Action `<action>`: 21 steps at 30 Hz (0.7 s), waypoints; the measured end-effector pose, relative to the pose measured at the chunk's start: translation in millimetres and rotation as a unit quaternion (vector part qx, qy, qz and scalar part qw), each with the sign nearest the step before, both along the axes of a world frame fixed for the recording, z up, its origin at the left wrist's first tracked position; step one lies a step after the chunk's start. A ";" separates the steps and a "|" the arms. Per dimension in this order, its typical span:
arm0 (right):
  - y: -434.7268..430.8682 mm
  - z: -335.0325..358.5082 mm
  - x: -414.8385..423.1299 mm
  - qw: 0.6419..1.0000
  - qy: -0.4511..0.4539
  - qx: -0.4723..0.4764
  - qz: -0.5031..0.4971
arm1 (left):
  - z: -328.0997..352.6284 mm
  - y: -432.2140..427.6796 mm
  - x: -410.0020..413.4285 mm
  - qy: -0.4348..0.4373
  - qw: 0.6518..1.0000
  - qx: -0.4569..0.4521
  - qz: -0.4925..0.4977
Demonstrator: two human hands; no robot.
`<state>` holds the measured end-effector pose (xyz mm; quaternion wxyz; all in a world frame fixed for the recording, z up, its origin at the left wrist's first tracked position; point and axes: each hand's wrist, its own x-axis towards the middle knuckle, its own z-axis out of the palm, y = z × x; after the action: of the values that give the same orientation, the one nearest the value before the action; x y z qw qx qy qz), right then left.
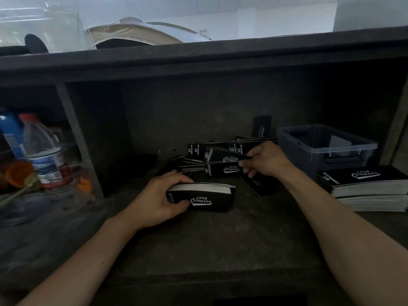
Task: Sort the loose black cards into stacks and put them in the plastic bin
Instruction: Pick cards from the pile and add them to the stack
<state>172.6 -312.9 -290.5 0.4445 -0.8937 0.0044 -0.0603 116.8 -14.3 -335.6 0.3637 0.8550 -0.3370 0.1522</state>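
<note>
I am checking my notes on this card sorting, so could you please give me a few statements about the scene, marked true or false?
1. The left hand grips a stack of black cards. True.
2. The plastic bin stands left of both hands. False: it stands to their right.
3. The right hand holds nothing. False: it holds loose cards.
4. A water bottle stands in the left compartment. True.

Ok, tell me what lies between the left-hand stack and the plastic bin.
The right hand, pinching cards, and one loose card on the shelf; head view.
</note>
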 end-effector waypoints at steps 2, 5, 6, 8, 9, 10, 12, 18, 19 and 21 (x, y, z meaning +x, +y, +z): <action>-1.6 5.6 -0.4 0.998 -0.049 -0.037 -0.019 | -0.3 -0.3 0.0 -0.006 1.000 -0.002 0.001; -5.2 13.3 -5.0 0.993 -0.101 -0.056 0.028 | -1.5 0.0 -0.5 -0.005 1.000 -0.011 0.021; -5.8 12.5 -6.0 0.990 -0.105 -0.064 0.064 | -2.0 0.2 -0.4 0.009 0.999 -0.023 0.030; -4.5 10.9 -8.2 0.983 -0.102 -0.076 0.132 | -2.6 0.3 0.8 0.034 0.998 -0.044 0.038; -1.6 10.1 -10.0 0.980 -0.091 -0.066 0.161 | -2.7 0.5 1.6 0.040 0.997 -0.051 0.037; 2.5 9.4 -12.8 0.978 -0.071 -0.055 0.189 | -2.7 0.7 3.0 0.043 0.997 -0.054 0.035; 11.6 8.7 -19.3 0.970 0.002 -0.047 0.238 | -2.3 1.1 4.6 0.047 0.997 -0.055 0.038; 19.5 9.6 -21.3 0.978 0.090 0.008 0.188 | -0.3 1.2 1.4 0.014 1.000 -0.013 0.018; 16.8 9.5 -17.2 0.991 0.038 -0.001 0.125 | 0.6 0.3 -0.5 0.019 1.000 -0.010 0.016; 5.8 6.3 -6.7 0.990 -0.042 -0.134 0.004 | 1.1 -0.5 -2.2 0.023 1.000 -0.008 0.020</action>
<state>166.0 -307.2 -284.3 0.3205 -0.9421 -0.0257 -0.0957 114.6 -14.8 -334.5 0.3750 0.8618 -0.3103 0.1426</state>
